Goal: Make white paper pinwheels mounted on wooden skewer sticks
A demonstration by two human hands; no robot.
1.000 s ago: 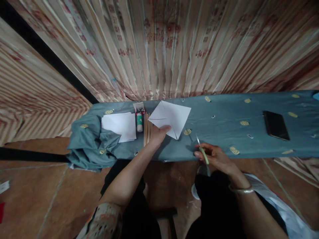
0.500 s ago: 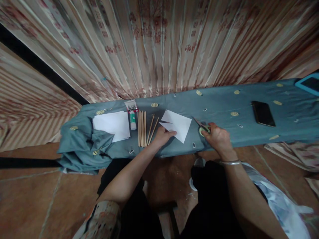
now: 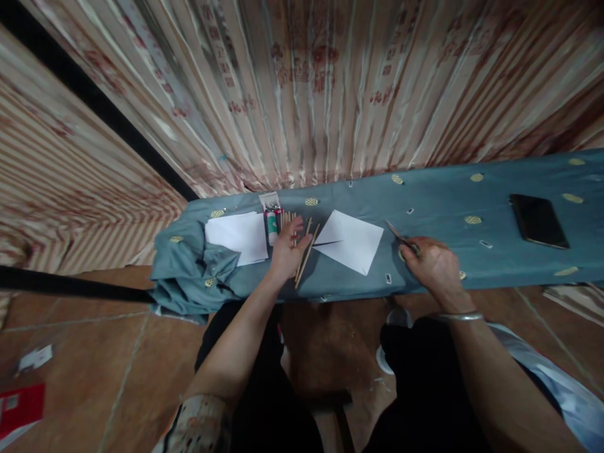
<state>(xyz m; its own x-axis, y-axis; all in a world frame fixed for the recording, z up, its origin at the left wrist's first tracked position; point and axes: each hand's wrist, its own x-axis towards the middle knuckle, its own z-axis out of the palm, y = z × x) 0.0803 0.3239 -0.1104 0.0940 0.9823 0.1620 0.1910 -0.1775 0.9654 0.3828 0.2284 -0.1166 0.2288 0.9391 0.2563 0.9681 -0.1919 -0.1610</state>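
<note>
A white paper square (image 3: 355,242) lies flat on the blue-green cloth, with a slit running inward from its left corner and a short cut at its lower corner. My left hand (image 3: 287,250) is over the wooden sticks (image 3: 306,259), fingers spread, partly hiding them; whether it touches them I cannot tell. To the right of the paper, my right hand (image 3: 435,264) is closed round the handles of a pair of scissors (image 3: 401,238), whose blades point up and left. A glue stick (image 3: 272,228) stands out just left of the sticks.
A stack of white paper (image 3: 236,238) lies at the left beside bunched cloth (image 3: 193,261). Behind the glue stick is a small open box (image 3: 270,202) of metallic bits. At the right lies a black phone (image 3: 539,220). A curtain (image 3: 306,94) hangs along the back edge.
My left hand has let go of the paper and moved left over the sticks, fingers opening. The paper now lies flat. My right hand still holds the scissors. The view has shifted left.
</note>
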